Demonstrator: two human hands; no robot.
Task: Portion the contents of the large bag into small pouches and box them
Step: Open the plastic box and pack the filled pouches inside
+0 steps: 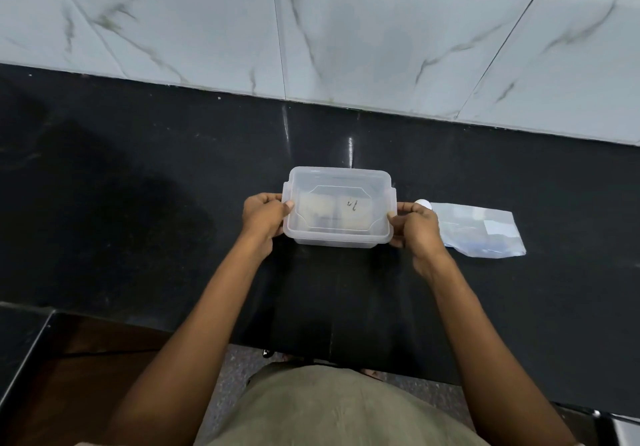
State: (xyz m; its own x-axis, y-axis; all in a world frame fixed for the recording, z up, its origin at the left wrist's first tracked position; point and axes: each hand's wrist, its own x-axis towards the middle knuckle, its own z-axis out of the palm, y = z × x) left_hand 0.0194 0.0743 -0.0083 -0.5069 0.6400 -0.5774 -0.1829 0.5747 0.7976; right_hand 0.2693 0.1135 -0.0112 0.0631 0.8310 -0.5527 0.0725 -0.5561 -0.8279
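On the black tabletop point(138, 182), near its middle, sits a clear plastic box point(337, 234) with its lid point(337, 199) on. Both hands hold it by the short ends. Left hand point(263, 218) is at the left end, its grip closed on the box: thumb lying over the lid's edge, fingers curled around the side wall and under the rim. Right hand point(414, 225) mirrors it at the right end, its grip also closed on the box, thumb on the lid's rim and fingers wrapped round the side. Whether the box rests on the tabletop or is lifted just off it cannot be told.

Through the cloudy lid show pale pouches point(320, 208) lying inside the box, side by side; their number is not clear. A small dark scribble point(352, 204) is on the lid, right of its centre.

Just right of the right hand lies a flattened clear bag point(485, 229), flat on the tabletop, its near corner partly hidden behind the hand. A small white round thing point(424, 204) shows at the bag's left end, touching the knuckles' outline; what it is cannot be made out.

Behind the tabletop rises a wall point(346, 30) of pale tiles with grey veins. Below, the person's olive-green shirt point(346, 411) fills the lower middle.
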